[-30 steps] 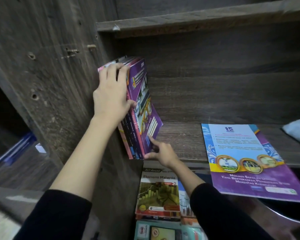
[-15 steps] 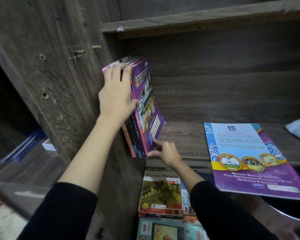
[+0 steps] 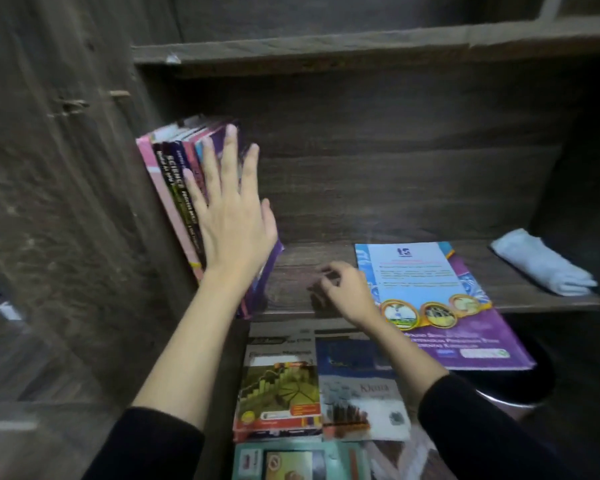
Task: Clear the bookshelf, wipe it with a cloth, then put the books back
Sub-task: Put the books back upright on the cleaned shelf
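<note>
- A row of books (image 3: 174, 174) is standing at the left end of the shelf (image 3: 302, 271), leaning against the side wall (image 3: 84, 168), so the putting-back step appears to be under way.
- The cloth (image 3: 544, 265) is lying folded at the right end of the shelf with no hand on it, which suggests the wiping is done, though the pictures cannot confirm it.
- A purple booklet (image 3: 440, 299) is lying flat on the shelf, well right of the row, with its near end hanging over the front edge; it is not yet stood up.
- A stack (image 3: 281, 386) of more books is lying below and in front of the shelf, so I am judging that a good part of the refilling is left.
- The left hand (image 3: 234, 220) is reaching up and forward, with its forearm bare and the fingers straight and spread. The flat palm is pressing the outermost cover, pushing the row toward the wall.
- The right hand (image 3: 347, 292) is hovering low over the bare board between the row and the booklet, just beside the booklet's left edge.
- Its fingers are curling loosely, and it is blurred, but nothing is showing in it.
</note>
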### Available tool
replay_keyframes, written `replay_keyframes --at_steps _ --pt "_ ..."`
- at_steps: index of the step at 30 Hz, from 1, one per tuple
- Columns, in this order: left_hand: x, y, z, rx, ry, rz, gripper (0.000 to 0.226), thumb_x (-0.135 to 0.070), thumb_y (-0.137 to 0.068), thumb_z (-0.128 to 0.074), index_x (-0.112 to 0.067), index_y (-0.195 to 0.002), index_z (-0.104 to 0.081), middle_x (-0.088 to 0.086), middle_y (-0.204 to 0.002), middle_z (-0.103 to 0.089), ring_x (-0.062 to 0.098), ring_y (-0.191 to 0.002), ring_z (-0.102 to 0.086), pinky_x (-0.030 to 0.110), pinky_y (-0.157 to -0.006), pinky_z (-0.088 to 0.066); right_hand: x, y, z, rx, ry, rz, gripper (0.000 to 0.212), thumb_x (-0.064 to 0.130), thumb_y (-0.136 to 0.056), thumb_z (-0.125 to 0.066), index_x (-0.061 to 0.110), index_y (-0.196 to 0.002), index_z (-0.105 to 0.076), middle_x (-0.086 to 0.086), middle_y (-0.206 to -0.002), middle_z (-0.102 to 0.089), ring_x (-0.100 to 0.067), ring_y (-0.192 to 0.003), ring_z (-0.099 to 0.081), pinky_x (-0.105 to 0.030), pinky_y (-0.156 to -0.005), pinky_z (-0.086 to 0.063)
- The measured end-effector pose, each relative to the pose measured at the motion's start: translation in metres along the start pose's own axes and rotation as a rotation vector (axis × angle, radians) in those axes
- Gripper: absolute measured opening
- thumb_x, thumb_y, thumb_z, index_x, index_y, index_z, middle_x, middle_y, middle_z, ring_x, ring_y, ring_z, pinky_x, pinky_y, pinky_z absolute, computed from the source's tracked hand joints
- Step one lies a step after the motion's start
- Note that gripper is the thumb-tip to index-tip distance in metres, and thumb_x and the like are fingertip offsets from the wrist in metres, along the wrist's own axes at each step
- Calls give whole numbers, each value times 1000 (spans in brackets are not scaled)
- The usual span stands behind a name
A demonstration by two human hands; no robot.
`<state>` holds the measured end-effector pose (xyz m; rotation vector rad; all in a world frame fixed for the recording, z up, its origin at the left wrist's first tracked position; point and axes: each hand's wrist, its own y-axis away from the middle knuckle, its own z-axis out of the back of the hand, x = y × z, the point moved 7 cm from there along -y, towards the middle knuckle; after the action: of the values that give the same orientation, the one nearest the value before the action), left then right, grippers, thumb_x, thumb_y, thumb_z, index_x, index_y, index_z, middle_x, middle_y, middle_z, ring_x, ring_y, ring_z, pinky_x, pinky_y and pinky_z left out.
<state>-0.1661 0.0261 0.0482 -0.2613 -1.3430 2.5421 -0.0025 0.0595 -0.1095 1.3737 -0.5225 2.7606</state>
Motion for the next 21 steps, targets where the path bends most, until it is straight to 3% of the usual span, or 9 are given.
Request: replay_keyframes --at_steps 2,4,6,10,13,17,21 --pt "-23 9 -12 -26 86 -16 57 -23 -81 -56 -17 -137 -44 7 -152 -31 30 -140 -25 50 -110 -20 -18 4 34 -86 77 -69 22 4 -88 -57 4 -107 -68 -13 -112 -67 -29 -102 -62 -27 -84 -40" --pt "-46 18 -32 64 190 11 47 -23 -82 -57 -17 -128 -52 7 -137 -46 29 -126 -42 45 -97 -35 -41 11 68 -173 179 -151 24 11 -89 -56 7 -111 -66 -13 -118 -64 -30 -111 -57 -31 -89 -39" --pt "-68 33 -64 323 291 98 40 -24 -88 -54 -16 -127 -51 8 -129 -48 30 -118 -46 42 -91 -40 -66 20 100 -234 333 -262 30 18 -90 -56 10 -118 -62 -11 -127 -59 -30 -120 -50 -35 -96 -38" --pt "-101 80 -121 874 301 277 36 -31 -96 -46 -6 -121 -54 19 -126 -54 37 -118 -51 38 -94 -42 -109 48 147 -264 623 -514 49 37 -92 -52 11 -132 -48 -12 -136 -45 -32 -127 -38 -42 -101 -34" --pt "-118 112 -144 1096 284 282 48 -40 -96 -46 -2 -124 -54 22 -129 -54 36 -120 -51 36 -95 -43 -134 65 164 -221 674 -637 66 53 -90 -50 5 -135 -42 -14 -138 -39 -33 -130 -34 -43 -102 -33" --pt "-125 133 -154 1133 379 380 62 -48 -87 -60 -1 -126 -48 19 -127 -56 34 -117 -54 36 -91 -46 -148 71 170 -184 676 -675 79 64 -87 -49 0 -135 -43 -16 -138 -38 -33 -128 -36 -41 -102 -34" --pt "-127 135 -156 1110 514 480 54 -40 -79 -74 0 -110 -54 18 -115 -62 34 -103 -62 39 -81 -54 -143 70 169 -200 702 -659 74 61 -88 -50 0 -131 -48 -16 -135 -40 -32 -125 -38 -41 -100 -35"
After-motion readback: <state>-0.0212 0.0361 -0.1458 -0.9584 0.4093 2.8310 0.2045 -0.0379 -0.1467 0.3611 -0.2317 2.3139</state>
